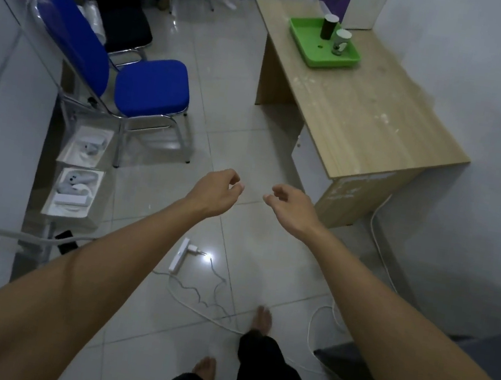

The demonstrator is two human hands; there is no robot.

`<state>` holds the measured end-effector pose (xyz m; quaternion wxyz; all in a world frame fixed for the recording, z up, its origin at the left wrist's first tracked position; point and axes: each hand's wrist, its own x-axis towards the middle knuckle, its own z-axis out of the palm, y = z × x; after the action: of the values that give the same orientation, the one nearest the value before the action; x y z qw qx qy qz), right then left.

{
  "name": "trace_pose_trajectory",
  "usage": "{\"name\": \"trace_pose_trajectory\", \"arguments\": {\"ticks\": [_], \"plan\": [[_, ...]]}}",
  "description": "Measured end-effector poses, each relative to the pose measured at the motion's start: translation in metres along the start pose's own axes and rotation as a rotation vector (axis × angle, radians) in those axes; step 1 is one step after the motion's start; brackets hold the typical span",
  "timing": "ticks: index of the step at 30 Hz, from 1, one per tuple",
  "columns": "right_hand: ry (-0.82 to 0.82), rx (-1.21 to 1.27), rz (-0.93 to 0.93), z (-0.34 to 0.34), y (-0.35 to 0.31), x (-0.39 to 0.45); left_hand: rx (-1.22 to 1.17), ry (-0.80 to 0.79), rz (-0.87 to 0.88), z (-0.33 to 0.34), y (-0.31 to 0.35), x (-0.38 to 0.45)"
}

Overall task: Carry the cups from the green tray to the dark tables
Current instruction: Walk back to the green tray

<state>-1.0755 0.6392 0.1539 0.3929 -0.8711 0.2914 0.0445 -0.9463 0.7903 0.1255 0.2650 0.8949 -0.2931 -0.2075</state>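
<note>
- Both hands are stretched out ahead over the tiled floor: the left hand and the right hand are loosely curled, fingers apart, holding nothing.
- A power strip and loose cables lie on the floor near the bare feet.
- A green tray sits at the far end of the light wooden table, well apart from the hands; a dark cup and a pale cup stand upright in it.
- This looks like the approach step: next, walk to the tray and grasp a cup in each hand.
- No dark tables are in view.
</note>
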Motion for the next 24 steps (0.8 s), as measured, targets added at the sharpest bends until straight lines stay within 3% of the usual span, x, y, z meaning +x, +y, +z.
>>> {"name": "trace_pose_trajectory", "arguments": {"ticks": [14, 24], "plan": [[-0.163, -0.055, -0.054, -0.069, -0.003, 0.274, -0.05, 0.002, -0.124, -0.024, 0.012, 0.262], [-0.09, 0.056, -0.066, -0.127, -0.021, 0.433, -0.069, 0.061, -0.121, -0.07, 0.044, 0.414]]}}
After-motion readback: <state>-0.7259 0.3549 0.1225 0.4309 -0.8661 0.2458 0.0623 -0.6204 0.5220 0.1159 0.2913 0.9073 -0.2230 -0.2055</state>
